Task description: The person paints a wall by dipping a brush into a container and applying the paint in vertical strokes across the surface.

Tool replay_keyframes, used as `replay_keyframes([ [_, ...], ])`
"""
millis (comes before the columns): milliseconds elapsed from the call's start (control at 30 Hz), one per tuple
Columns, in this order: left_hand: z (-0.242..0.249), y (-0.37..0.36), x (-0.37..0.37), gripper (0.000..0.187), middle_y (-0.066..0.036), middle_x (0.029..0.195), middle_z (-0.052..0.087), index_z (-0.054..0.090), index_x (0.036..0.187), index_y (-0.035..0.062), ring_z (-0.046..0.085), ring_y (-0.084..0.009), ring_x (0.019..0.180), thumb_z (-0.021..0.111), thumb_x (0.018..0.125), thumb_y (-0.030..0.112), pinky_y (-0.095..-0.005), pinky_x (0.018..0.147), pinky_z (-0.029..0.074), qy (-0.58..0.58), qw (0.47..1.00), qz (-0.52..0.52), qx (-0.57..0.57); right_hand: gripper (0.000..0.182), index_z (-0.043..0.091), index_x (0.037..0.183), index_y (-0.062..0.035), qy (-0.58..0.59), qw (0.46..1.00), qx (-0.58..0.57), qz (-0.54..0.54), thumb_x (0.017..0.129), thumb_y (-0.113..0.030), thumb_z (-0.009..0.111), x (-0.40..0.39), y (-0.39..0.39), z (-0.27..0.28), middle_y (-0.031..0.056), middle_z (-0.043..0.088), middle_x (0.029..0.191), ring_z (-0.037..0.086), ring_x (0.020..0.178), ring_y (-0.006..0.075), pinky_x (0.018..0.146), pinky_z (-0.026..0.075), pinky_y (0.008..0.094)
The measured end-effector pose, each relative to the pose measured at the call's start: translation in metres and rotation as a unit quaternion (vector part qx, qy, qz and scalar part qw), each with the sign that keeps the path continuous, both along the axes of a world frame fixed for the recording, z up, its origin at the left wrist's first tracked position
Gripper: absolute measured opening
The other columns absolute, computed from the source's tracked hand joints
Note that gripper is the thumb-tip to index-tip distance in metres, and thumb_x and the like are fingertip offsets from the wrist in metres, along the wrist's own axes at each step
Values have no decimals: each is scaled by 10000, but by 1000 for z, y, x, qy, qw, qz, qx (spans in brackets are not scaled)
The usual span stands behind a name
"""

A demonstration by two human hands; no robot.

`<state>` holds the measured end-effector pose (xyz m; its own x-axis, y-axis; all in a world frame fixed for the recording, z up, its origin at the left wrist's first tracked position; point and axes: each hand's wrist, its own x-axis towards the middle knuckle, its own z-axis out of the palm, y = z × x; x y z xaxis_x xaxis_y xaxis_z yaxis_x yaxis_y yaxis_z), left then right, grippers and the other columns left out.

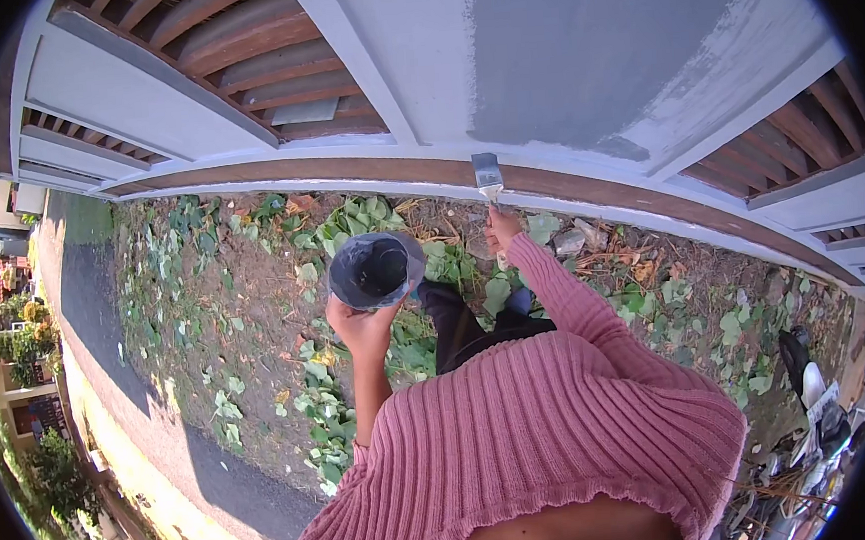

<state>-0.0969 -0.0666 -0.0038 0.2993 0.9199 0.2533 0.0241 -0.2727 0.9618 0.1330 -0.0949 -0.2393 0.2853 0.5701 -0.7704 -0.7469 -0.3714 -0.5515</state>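
My left hand (364,322) is wrapped round the lower side of a dark paint container (376,271), whose open mouth faces up toward me. Grey smears mark its outside, and its inside looks dark. In my right hand (502,229) is a paintbrush (488,173), gripped by its handle with the fingers closed. The bristle end is grey and points at the wall, overlapping the brown strip at its base. Above it, a white wall panel (588,48) carries a broad patch of grey paint with ragged edges at left and right.
Brown slatted vents (267,51) flank the panel. Leafy plants and dry leaves cover the soil (195,317) around my feet. A paved path (115,322) runs along the left. At the lower right stands a motorbike (814,424), partly cut off by the view's edge.
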Motion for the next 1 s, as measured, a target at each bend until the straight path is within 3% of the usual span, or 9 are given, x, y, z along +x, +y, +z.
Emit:
replay_keyframes([
  [133, -3, -1, 0, 491, -108, 946, 619, 560, 992, -49, 598, -167, 859, 766, 546, -56, -299, 799, 466, 5, 1000, -19, 8, 346, 390, 740, -133, -39, 999, 6, -18, 879, -447, 427, 31, 29, 15, -30, 314, 505, 225, 352, 72, 313, 189, 224],
  [267, -1, 0, 0, 494, -107, 949, 617, 559, 998, -44, 594, -167, 874, 762, 548, -60, -299, 802, 465, 8, 1000, -12, 3, 347, 387, 754, -140, 51, 995, 66, -50, 868, -463, 445, 37, 24, 26, -31, 304, 507, 218, 356, 66, 317, 179, 223],
  [300, 1, -2, 1, 487, -103, 947, 618, 562, 995, -43, 593, -166, 876, 761, 551, -58, -297, 800, 465, -9, 1000, -3, 6, 345, 386, 753, -137, -8, 999, 25, -38, 865, -457, 453, 29, 19, 14, -27, 299, 498, 203, 343, 66, 312, 172, 228],
  [467, -7, -6, -5, 465, -94, 939, 621, 570, 983, -39, 592, -162, 874, 760, 558, -50, -292, 796, 465, -1, 1000, 3, -11, 343, 378, 740, -128, 15, 1000, -14, -1, 874, -438, 442, 18, 4, 3, -22, 284, 484, 180, 327, 68, 305, 166, 241],
  [567, -7, -5, -3, 453, -90, 941, 621, 576, 972, -38, 593, -159, 868, 762, 558, -44, -290, 795, 465, -13, 1000, -7, -9, 350, 382, 732, -127, -57, 998, -23, 7, 876, -442, 435, 34, 32, 10, -24, 284, 485, 183, 330, 70, 304, 171, 245],
  [667, -5, -4, -2, 476, -93, 950, 619, 568, 989, -35, 594, -159, 868, 766, 556, -39, -291, 799, 464, -14, 1000, 6, -7, 358, 385, 725, -123, 24, 999, 16, -27, 882, -443, 420, 48, 58, 31, -30, 291, 481, 206, 336, 76, 308, 193, 242],
  [733, -2, -3, -2, 502, -94, 952, 618, 555, 1009, -33, 597, -162, 865, 767, 555, -37, -295, 798, 467, -27, 999, 24, 3, 360, 387, 727, -124, -18, 999, 25, -10, 880, -447, 422, 35, 54, 32, -23, 319, 484, 230, 334, 81, 308, 214, 243],
  [800, -4, -1, -5, 510, -94, 952, 618, 550, 1016, -31, 597, -163, 865, 768, 555, -35, -295, 799, 468, -18, 999, 24, 10, 354, 395, 733, -124, -145, 989, -5, -22, 877, -446, 431, 23, 49, 37, -12, 345, 486, 262, 329, 88, 306, 228, 251],
  [1000, -8, 2, -10, 509, -92, 949, 620, 549, 1017, -27, 598, -165, 866, 767, 558, -31, -294, 800, 468, 0, 1000, 20, -10, 346, 402, 737, -107, -197, 977, 70, -39, 882, -419, 433, 10, 41, 72, 1, 374, 488, 303, 321, 83, 294, 231, 246],
])
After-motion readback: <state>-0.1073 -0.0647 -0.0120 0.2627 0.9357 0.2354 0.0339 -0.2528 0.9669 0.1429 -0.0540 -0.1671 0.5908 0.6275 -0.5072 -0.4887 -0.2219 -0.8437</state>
